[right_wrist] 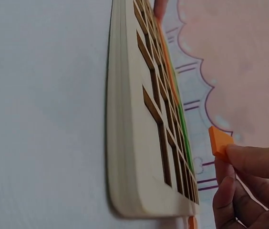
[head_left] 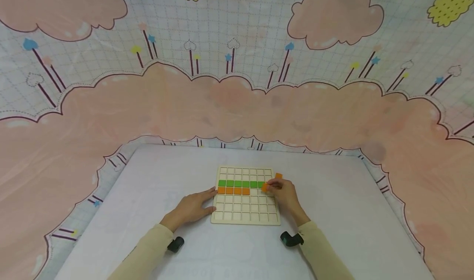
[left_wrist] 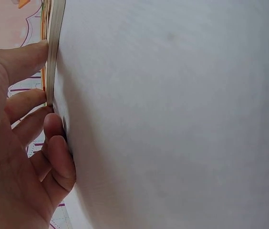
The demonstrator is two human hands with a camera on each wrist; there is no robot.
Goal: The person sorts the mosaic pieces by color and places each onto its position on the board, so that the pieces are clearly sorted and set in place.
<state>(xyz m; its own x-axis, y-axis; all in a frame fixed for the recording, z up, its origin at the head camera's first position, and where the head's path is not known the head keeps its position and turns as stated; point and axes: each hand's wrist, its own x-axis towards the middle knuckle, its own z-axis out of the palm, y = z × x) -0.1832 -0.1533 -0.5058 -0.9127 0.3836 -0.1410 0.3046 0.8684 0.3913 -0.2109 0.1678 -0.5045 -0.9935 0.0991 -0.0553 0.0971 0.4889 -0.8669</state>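
Observation:
A pale wooden grid board (head_left: 244, 219) lies flat on the white table. Green square tiles (head_left: 238, 184) fill much of one row, and below them orange square tiles (head_left: 233, 190) run from the left edge to past the middle. My left hand (head_left: 192, 207) touches the board's left side with extended thumb and fingertips, also at the edge in the left wrist view. Over the right part of these rows, my right hand (head_left: 284, 193) pinches an orange tile (right_wrist: 219, 142) between thumb and finger, raised above the board. That hand hides the green row's right end.
Another loose orange tile (head_left: 278, 176) lies just off the board's upper right edge. The white tabletop (head_left: 177, 164) spreads around the board. Behind it hangs a cloth backdrop (head_left: 237, 103) with pink clouds. A dark wrist camera (head_left: 291, 239) sits at the right sleeve.

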